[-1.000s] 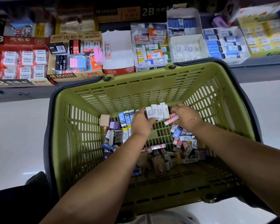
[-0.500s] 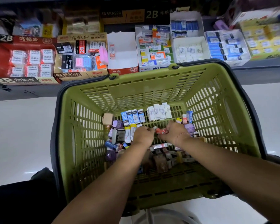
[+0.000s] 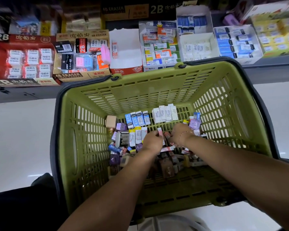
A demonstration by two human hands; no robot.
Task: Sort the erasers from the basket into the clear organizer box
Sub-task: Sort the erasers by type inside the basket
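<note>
A person is standing over a green basket point(image 3: 83, 147), reaching into it with both bare arms. The left hand point(image 3: 153, 141) is pinching a small pink-and-white eraser point(image 3: 160, 132) between the thumb and curled fingers point(image 3: 155, 134). The eraser is standing on end, its long axis running away from the person toward the basket's far wall, and its upper half is sticking out past the fingertips. The right hand point(image 3: 178, 134) is hovering just beside it, its fingers curling downward into the loose pile of erasers point(image 3: 167, 164) on the basket floor; whether they are gripping anything I cannot tell. Beyond the hands, a row of four blue erasers point(image 3: 137, 118) and a row of four white erasers point(image 3: 165, 113) are lying side by side near the far wall, every long axis pointing away from the person. Three yellow-topped erasers point(image 3: 138, 136) are lining up just in front of the blue ones. Half a second ago the pink-and-white eraser was lying crosswise between the two hands, both touching it; now it is standing upright in the left hand alone, and the right hand is sitting slightly apart. A second ago both hands were up at the white row. The rows are staying as they were. Behind the basket, display boxes point(image 3: 83, 54) of packaged erasers are sitting on a shelf point(image 3: 32, 95).
</note>
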